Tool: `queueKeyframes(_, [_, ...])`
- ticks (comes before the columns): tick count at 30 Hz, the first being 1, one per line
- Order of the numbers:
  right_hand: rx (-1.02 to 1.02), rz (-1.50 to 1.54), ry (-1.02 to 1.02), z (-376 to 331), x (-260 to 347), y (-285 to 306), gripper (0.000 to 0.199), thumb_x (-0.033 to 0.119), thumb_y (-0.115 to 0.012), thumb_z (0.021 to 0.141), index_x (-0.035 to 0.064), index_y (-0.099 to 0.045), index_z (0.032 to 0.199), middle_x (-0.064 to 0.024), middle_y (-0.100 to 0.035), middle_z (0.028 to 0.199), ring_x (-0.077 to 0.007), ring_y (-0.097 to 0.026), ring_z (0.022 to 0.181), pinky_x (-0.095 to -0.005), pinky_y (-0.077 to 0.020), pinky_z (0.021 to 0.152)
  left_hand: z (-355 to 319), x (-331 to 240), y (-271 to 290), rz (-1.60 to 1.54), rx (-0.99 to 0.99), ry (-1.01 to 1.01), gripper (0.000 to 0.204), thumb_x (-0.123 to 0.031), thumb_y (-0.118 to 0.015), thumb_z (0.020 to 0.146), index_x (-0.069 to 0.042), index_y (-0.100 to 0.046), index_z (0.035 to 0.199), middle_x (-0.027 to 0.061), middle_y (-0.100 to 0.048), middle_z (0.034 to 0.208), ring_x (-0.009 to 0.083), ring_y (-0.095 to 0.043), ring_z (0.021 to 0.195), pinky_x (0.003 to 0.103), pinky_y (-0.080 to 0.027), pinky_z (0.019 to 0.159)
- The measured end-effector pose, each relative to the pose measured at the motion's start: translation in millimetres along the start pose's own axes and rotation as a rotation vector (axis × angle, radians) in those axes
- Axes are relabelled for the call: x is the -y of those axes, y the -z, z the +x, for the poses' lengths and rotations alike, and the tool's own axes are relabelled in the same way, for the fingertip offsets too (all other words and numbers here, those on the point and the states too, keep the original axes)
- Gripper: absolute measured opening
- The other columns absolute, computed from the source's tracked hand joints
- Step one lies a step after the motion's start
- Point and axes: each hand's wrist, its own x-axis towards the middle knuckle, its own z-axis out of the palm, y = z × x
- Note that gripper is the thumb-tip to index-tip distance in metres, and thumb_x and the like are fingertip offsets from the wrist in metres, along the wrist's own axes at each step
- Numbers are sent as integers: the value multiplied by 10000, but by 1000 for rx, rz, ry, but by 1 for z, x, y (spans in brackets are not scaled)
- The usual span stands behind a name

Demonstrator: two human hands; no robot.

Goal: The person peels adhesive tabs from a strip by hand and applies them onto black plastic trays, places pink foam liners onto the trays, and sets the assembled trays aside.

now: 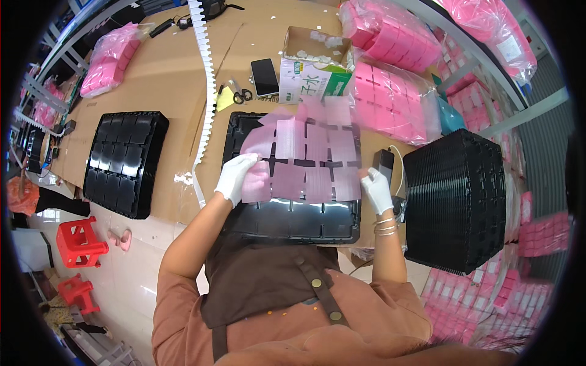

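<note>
A thin, translucent pink foam sheet (317,183) with slots cut through it hangs over a black plastic tray (293,222) in front of me. In a white glove, my left hand (237,177) pinches the sheet's left edge. My right hand (376,190), its glove leaving some fingertips bare, is closed at the right edge of the sheet. The sheet's far part is raised, slightly blurred and curled at the left. Below it, the tray's near side shows shallow compartments; much of its far side is covered.
Stacked black trays stand on the left (125,165) and, taller, on the right (455,201). Beyond the work lie a phone (264,77), scissors (243,96), an open carton (314,79) and bagged pink foam (390,100). A white toothed strip (204,67) crosses the cardboard-covered table (177,140).
</note>
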Motion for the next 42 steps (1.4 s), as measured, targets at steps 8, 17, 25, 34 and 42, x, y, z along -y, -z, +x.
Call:
queueKeyframes(8, [30,-303,-25,-19,46,-9,414,258,-786,709,40,-623,1020,-123,-570,915,-271,-593,839,-372,-482,736,-38,5,-11,1029,-112,-917,389,-154,-590,916,-122,-551,1302,158,-666,798,212,-638,632,302,-505,610])
queueKeyframes(17, [-13,-514,91,-20,63,-14,397,356,-756,732,21,-664,925,-171,-587,937,-327,-598,860,-405,-492,768,-54,5,22,719,-230,-197,771,-267,-587,929,-82,-116,1509,129,-646,970,126,-594,557,262,-488,492])
queueKeyframes(25, [71,-430,98,-23,52,-9,449,454,-762,711,13,-679,687,-200,-602,833,-348,-615,771,-412,-495,722,-71,19,26,754,-273,-177,773,-79,-573,880,-76,-122,1507,70,-572,801,131,-574,547,277,-506,494])
queueKeyframes(34, [54,-512,186,-4,62,-13,375,380,-737,743,54,-695,924,-173,-597,908,-333,-600,899,-408,-482,789,-60,30,42,562,-321,-242,705,-48,-560,892,-91,-200,1497,41,-570,781,72,-520,509,213,-484,432])
queueKeyframes(42, [390,-179,47,-18,64,-7,387,353,-738,774,-21,-655,824,-124,-624,768,-222,-608,716,-329,-481,694,-71,27,36,600,-329,-208,676,-73,-561,894,-54,-232,1484,42,-560,749,95,-537,511,238,-479,463])
